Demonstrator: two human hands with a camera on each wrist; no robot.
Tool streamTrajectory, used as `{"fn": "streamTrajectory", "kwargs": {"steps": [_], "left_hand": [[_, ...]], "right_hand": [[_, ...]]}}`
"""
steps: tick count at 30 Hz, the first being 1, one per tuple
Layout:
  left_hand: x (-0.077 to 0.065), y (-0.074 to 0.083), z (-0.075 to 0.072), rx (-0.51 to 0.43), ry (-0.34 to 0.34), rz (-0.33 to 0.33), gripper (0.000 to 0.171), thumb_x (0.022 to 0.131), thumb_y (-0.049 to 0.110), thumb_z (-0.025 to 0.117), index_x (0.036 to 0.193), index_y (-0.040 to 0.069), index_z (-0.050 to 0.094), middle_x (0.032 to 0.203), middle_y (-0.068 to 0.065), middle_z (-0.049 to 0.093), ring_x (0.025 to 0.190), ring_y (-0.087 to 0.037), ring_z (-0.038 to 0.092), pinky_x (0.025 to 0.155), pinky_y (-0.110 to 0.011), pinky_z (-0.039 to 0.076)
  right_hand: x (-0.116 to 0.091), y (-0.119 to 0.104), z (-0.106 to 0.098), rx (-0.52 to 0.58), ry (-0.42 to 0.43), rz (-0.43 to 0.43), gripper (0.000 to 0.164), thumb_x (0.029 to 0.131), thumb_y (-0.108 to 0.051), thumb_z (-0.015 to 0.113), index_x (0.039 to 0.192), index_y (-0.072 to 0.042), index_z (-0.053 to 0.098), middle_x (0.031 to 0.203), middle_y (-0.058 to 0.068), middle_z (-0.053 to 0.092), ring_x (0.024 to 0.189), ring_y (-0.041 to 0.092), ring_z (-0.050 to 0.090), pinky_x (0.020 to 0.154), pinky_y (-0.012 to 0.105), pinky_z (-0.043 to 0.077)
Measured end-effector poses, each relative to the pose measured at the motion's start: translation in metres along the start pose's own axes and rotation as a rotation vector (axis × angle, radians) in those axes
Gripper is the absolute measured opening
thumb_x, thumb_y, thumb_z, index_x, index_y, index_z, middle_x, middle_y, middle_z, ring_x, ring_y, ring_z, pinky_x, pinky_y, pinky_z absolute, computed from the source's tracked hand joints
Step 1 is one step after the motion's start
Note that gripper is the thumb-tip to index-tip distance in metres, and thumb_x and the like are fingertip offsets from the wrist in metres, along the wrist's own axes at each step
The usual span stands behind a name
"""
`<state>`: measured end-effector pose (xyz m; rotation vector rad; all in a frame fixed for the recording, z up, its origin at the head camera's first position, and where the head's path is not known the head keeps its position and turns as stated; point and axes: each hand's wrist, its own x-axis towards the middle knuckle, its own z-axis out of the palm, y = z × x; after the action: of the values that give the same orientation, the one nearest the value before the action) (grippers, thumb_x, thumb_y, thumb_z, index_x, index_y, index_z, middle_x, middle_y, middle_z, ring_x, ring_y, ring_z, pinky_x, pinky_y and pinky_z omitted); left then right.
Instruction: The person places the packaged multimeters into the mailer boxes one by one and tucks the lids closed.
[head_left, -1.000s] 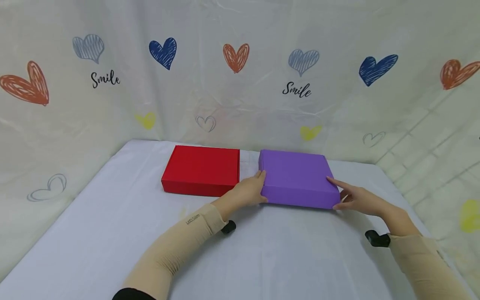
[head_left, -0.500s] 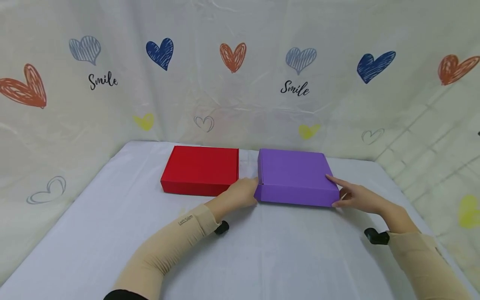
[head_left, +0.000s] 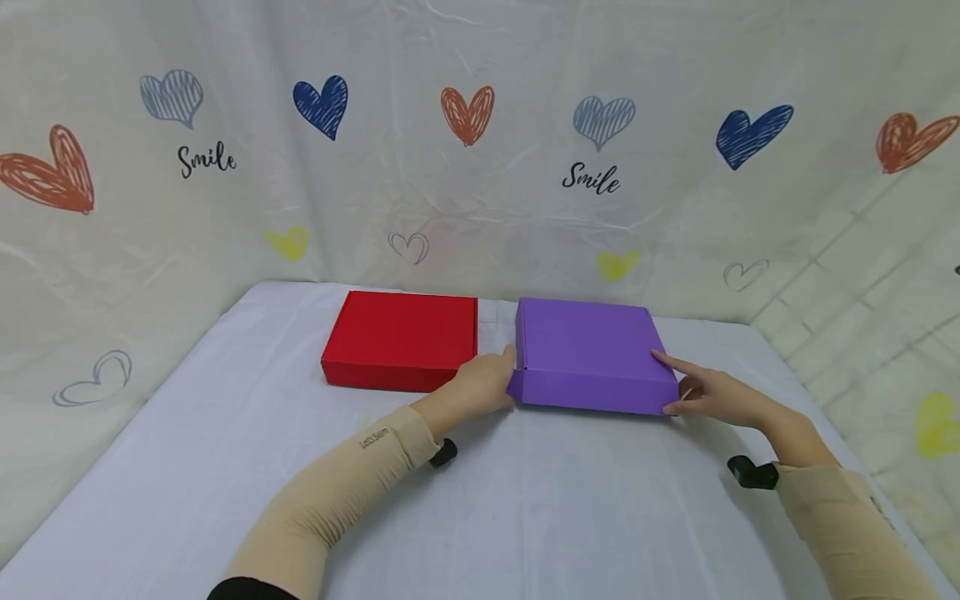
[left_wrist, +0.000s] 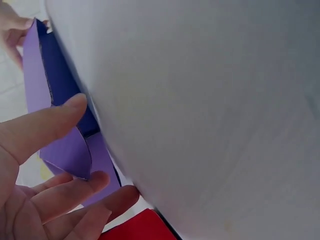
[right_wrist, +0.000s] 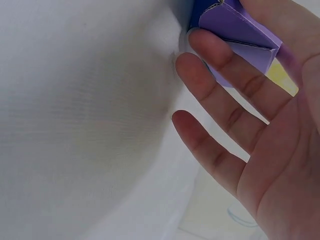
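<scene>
A purple cardboard box (head_left: 588, 342) lies flat toward the back of the table. At its left front corner the lid's front flap stands out from the body, its side tab (left_wrist: 70, 152) free of the box in the left wrist view. My left hand (head_left: 485, 382) holds this corner, thumb over the flap's edge and fingers by the tab. My right hand (head_left: 712, 400) holds the right front corner, index finger along the upper edge and thumb low at the front. Its other fingers (right_wrist: 200, 135) spread loosely in the right wrist view.
A red cardboard box (head_left: 405, 337), lid down, lies left of the purple one, close to my left hand. White cloth (head_left: 585, 500) covers the table. Behind it hangs a pale curtain (head_left: 510, 208) printed with hearts.
My left hand has shifted slightly left from the purple box's side to its front corner. The flap's left end has come out from the body there. My right hand stays at its corner.
</scene>
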<state>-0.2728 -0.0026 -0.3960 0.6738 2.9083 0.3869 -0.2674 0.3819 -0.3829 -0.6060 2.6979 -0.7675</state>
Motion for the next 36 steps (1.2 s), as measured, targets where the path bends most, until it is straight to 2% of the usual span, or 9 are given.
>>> {"fn": "streamTrajectory", "kwargs": {"steps": [6, 10, 17, 22, 28, 36], "left_hand": [[0.003, 0.001, 0.005, 0.075, 0.044, 0.03, 0.061, 0.086, 0.029, 0.086, 0.128, 0.004, 0.049, 0.098, -0.009, 0.069, 0.084, -0.021, 0.067, 0.067, -0.035, 0.056], [0.004, 0.002, 0.003, 0.074, 0.041, 0.044, 0.047, 0.087, 0.03, 0.085, 0.116, 0.006, 0.057, 0.095, -0.005, 0.068, 0.082, -0.019, 0.065, 0.065, -0.033, 0.055], [0.007, -0.001, -0.006, -0.015, 0.002, 0.036, 0.039, 0.083, 0.032, 0.088, 0.107, 0.009, 0.067, 0.089, 0.001, 0.064, 0.081, -0.014, 0.059, 0.065, -0.028, 0.052], [0.008, -0.005, -0.008, -0.123, -0.018, 0.054, 0.033, 0.082, 0.03, 0.089, 0.1, 0.009, 0.07, 0.083, 0.003, 0.062, 0.079, -0.013, 0.057, 0.066, -0.026, 0.05], [0.009, -0.009, -0.008, -0.267, -0.045, 0.047, 0.038, 0.082, 0.026, 0.089, 0.109, 0.005, 0.073, 0.093, 0.0, 0.07, 0.084, -0.013, 0.062, 0.074, -0.025, 0.054], [0.007, -0.007, -0.008, -0.318, -0.046, 0.038, 0.039, 0.082, 0.022, 0.089, 0.111, 0.002, 0.074, 0.099, -0.004, 0.075, 0.088, -0.014, 0.065, 0.077, -0.025, 0.055]], "right_hand": [[-0.002, -0.002, 0.0, 0.011, 0.003, -0.003, 0.094, 0.093, -0.028, 0.078, 0.162, -0.004, 0.02, 0.093, 0.002, 0.064, 0.088, 0.018, 0.063, 0.076, 0.03, 0.05], [-0.004, -0.002, -0.001, 0.019, -0.003, -0.004, 0.093, 0.093, -0.026, 0.078, 0.162, -0.002, 0.021, 0.089, 0.002, 0.064, 0.082, 0.016, 0.062, 0.074, 0.029, 0.048], [-0.004, 0.0, -0.006, 0.065, -0.049, 0.005, 0.092, 0.095, -0.023, 0.076, 0.162, -0.002, 0.018, 0.096, 0.004, 0.067, 0.088, 0.015, 0.063, 0.079, 0.028, 0.049], [-0.004, 0.001, -0.007, 0.084, -0.074, 0.013, 0.091, 0.095, -0.024, 0.075, 0.163, -0.003, 0.017, 0.095, 0.003, 0.067, 0.089, 0.015, 0.062, 0.081, 0.028, 0.048], [-0.004, 0.0, -0.01, 0.073, -0.083, 0.03, 0.09, 0.096, -0.026, 0.074, 0.163, -0.004, 0.018, 0.093, 0.004, 0.068, 0.089, 0.016, 0.063, 0.081, 0.028, 0.046], [-0.006, -0.001, -0.012, 0.077, -0.093, 0.041, 0.088, 0.097, -0.027, 0.073, 0.163, -0.005, 0.018, 0.094, 0.004, 0.071, 0.091, 0.015, 0.063, 0.084, 0.03, 0.047]]}}
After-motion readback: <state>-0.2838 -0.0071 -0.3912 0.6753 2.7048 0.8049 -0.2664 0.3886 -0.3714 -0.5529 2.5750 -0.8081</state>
